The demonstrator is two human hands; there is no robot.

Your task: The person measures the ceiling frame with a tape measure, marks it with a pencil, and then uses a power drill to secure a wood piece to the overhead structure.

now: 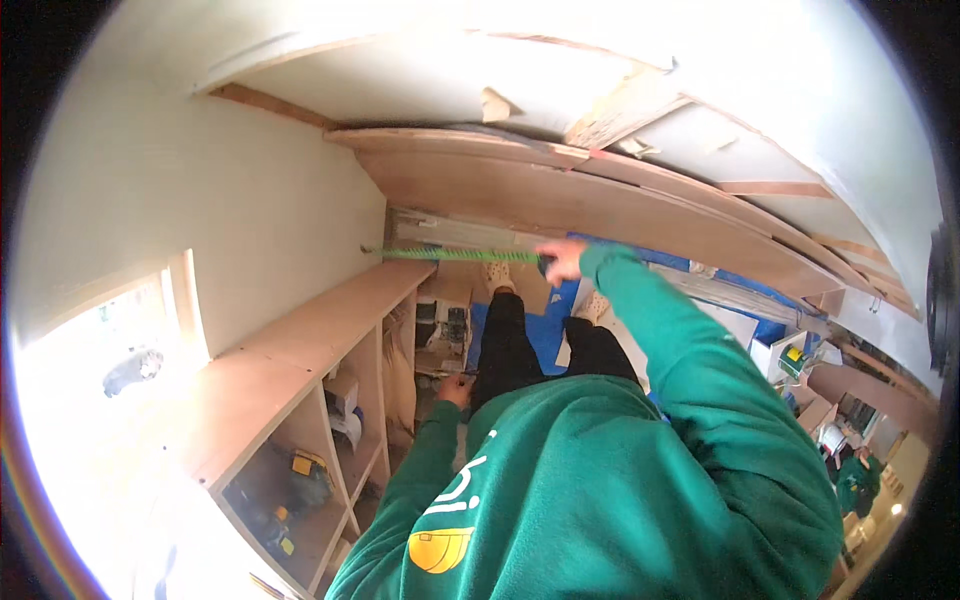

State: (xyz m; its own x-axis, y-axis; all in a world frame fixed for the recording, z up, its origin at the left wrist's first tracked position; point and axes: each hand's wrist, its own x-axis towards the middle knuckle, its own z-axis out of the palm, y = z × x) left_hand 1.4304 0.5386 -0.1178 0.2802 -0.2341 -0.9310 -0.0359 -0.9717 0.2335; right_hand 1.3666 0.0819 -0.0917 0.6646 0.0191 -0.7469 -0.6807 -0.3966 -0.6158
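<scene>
**Right hand on tape measure, blade out toward left wall**

Right hand [566,261] has its fingers clamped on a small, dark tape-measure case [545,266], arm stretched out ahead. Long, thin green tape blade [455,255] runs left from the case, roughly straight, its end at the plain cream wall [290,190]. Can't tell if the tip touches. In this view the blade crosses above a pale clog with holes [498,276] and passes the far end of the shelf unit's flat, light-brown wooden top [310,370].

Left hand [455,390] is low, by the dark trouser leg [500,345] and the shelf unit's front. Too small to tell whether its fingers are apart, together or gripping.

Around: long brown wooden panel [600,210] spans beyond the tape. Blue sheeting [545,335] lies on the floor by the feet. Yellow-and-black power tool [310,470] sits in a near compartment of the shelf unit, under the top. Bright window [100,345] at far left, washed out.
</scene>
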